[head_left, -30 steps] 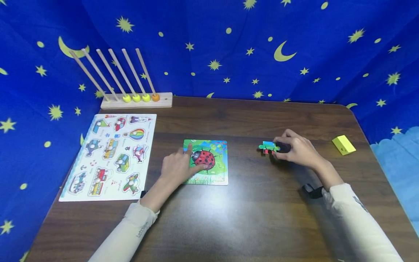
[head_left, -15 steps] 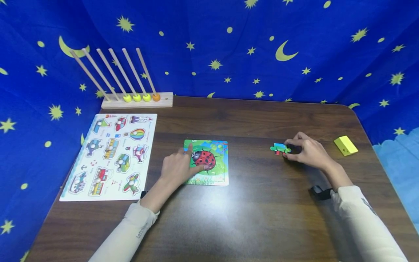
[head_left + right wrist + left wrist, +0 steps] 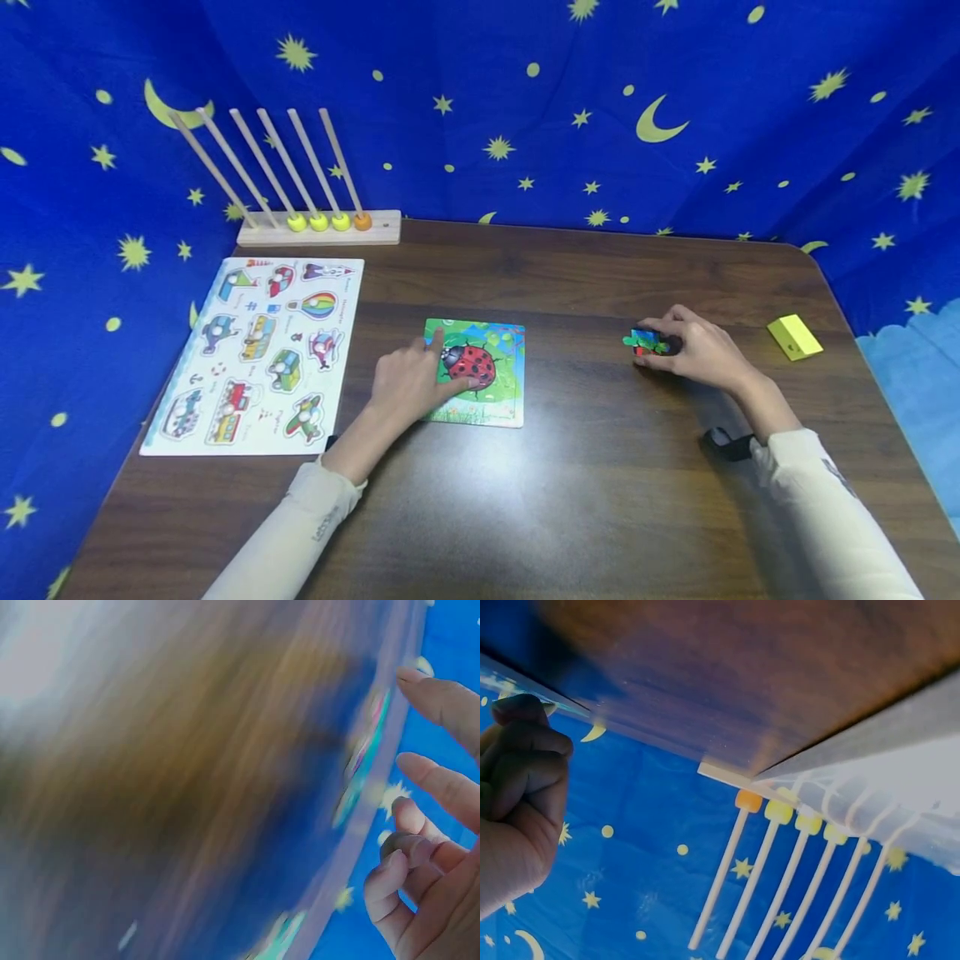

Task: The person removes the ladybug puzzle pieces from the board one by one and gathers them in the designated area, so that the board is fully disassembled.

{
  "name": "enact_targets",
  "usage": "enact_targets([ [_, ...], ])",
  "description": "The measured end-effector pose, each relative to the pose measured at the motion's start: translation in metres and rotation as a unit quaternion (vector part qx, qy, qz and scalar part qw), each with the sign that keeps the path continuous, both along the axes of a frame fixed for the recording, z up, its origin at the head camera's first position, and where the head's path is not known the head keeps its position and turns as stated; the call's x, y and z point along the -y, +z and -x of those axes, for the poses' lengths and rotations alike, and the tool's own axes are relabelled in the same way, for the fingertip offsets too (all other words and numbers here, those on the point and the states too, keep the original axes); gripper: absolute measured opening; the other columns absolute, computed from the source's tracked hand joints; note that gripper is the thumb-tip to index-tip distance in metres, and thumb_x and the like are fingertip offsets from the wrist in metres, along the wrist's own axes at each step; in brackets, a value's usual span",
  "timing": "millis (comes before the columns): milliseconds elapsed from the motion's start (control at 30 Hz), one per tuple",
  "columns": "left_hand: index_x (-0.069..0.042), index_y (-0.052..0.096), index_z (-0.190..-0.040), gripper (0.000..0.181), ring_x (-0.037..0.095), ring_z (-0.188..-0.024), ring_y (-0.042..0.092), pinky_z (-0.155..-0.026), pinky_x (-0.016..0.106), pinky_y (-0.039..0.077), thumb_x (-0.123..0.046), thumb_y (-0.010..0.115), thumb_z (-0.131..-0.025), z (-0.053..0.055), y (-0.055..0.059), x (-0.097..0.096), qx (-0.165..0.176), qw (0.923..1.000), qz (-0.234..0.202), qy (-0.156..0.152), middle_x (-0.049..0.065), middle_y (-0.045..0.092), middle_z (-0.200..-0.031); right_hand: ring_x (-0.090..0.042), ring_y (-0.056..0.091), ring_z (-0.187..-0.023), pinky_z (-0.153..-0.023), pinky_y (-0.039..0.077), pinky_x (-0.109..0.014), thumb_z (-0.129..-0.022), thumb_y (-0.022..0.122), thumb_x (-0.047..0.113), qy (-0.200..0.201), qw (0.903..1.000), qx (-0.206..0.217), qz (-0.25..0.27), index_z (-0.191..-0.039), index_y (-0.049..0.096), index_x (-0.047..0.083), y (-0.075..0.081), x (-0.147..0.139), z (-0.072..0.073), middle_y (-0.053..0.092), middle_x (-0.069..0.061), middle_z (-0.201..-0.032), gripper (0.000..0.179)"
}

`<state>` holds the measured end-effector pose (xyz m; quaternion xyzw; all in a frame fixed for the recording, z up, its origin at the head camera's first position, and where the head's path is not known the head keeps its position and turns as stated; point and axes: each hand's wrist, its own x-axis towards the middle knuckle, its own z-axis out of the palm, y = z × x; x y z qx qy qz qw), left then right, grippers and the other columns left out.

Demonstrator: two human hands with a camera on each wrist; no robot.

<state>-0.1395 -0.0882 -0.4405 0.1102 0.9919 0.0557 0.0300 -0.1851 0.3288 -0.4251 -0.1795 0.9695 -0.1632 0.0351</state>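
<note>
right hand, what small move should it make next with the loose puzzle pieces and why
Probably close the grip of the right hand on the loose puzzle pieces: its fingertips stand apart in the right wrist view, and in the head view the pieces lie between thumb and forefinger.

In the head view, the jigsaw piece (image 3: 643,338), right of centre, sits farther right than in the earliest picture. The right hand (image 3: 699,347) now reaches over more of it: thumb and fingers, earlier only at its right end, curve round it. The whole scene has shifted slightly rightward in the frame.
</note>
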Motion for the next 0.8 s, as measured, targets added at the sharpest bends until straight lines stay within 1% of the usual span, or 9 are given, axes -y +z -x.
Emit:
enact_targets([
  [133,-0.012,0.043,-0.151,0.096,0.016,-0.051,0.047,-0.042,0.029,0.034,-0.077,0.057,-0.082,0.0,0.005,0.009,0.013,0.9995,-0.024,0.013,0.02,0.065,-0.126,-0.015,0.048,-0.069,-0.055,0.035,-0.028,-0.079,0.083,0.042,0.034,0.9991,-0.021,0.015,-0.128,0.068,0.012,0.002,0.023,0.0,0.056,-0.004,-0.096,0.06],
  [233,-0.017,0.04,-0.153,0.091,0.02,-0.053,0.049,-0.044,0.031,0.035,-0.074,0.057,-0.084,0.001,0.009,0.019,0.03,0.9988,-0.034,0.019,0.023,0.063,-0.129,-0.012,0.044,-0.066,-0.052,0.033,-0.027,-0.078,0.084,0.042,0.063,0.9972,-0.035,0.021,-0.128,0.068,0.013,0.005,0.043,0.002,0.057,-0.004,-0.097,0.06],
  [267,-0.019,0.038,-0.154,0.09,0.021,-0.054,0.049,-0.045,0.032,0.035,-0.073,0.058,-0.085,0.001,0.01,0.023,0.037,0.9986,-0.034,0.017,0.025,0.062,-0.13,-0.011,0.043,-0.065,-0.052,0.033,-0.026,-0.077,0.084,0.042,0.072,0.9965,-0.037,0.024,-0.128,0.068,0.014,0.006,0.05,0.002,0.058,-0.004,-0.098,0.06],
  [367,-0.025,0.034,-0.156,0.088,0.026,-0.058,0.053,-0.048,0.035,0.038,-0.07,0.06,-0.085,0.002,0.012,0.031,0.07,0.997,-0.029,0.015,0.029,0.058,-0.132,-0.011,0.041,-0.064,-0.052,0.033,-0.026,-0.076,0.085,0.041,0.097,0.9942,-0.034,0.032,-0.128,0.068,0.014,0.01,0.072,0.004,0.059,-0.005,-0.1,0.061],
  [500,-0.029,0.033,-0.156,0.086,0.036,-0.071,0.062,-0.053,0.039,0.043,-0.07,0.06,-0.085,0.002,0.012,0.033,0.099,0.9949,-0.017,0.01,0.032,0.056,-0.133,-0.011,0.041,-0.064,-0.053,0.033,-0.027,-0.076,0.085,0.043,0.13,0.9903,-0.029,0.042,-0.128,0.069,0.015,0.011,0.104,0.006,0.059,-0.006,-0.1,0.061],
  [567,-0.03,0.033,-0.156,0.086,0.036,-0.073,0.062,-0.053,0.039,0.044,-0.071,0.059,-0.085,0.002,0.011,0.032,0.103,0.9945,-0.013,0.011,0.031,0.057,-0.132,-0.01,0.042,-0.064,-0.053,0.033,-0.026,-0.076,0.084,0.044,0.145,0.9881,-0.027,0.045,-0.127,0.07,0.015,0.01,0.122,0.007,0.059,-0.005,-0.1,0.06],
  [700,-0.027,0.033,-0.156,0.089,0.03,-0.064,0.056,-0.051,0.037,0.042,-0.072,0.06,-0.084,0.002,0.011,0.031,0.107,0.994,-0.012,0.019,0.031,0.058,-0.13,-0.009,0.04,-0.062,-0.052,0.032,-0.024,-0.078,0.083,0.044,0.178,0.9823,-0.014,0.055,-0.128,0.069,0.015,0.009,0.158,0.008,0.06,-0.005,-0.101,0.06],
  [800,-0.025,0.031,-0.157,0.092,0.028,-0.064,0.054,-0.051,0.037,0.042,-0.073,0.06,-0.083,0.002,0.012,0.031,0.113,0.9932,-0.012,0.024,0.029,0.058,-0.13,-0.009,0.042,-0.063,-0.052,0.034,-0.024,-0.079,0.083,0.042,0.202,0.9774,-0.003,0.062,-0.129,0.068,0.014,0.007,0.185,0.01,0.06,-0.007,-0.1,0.059],
])
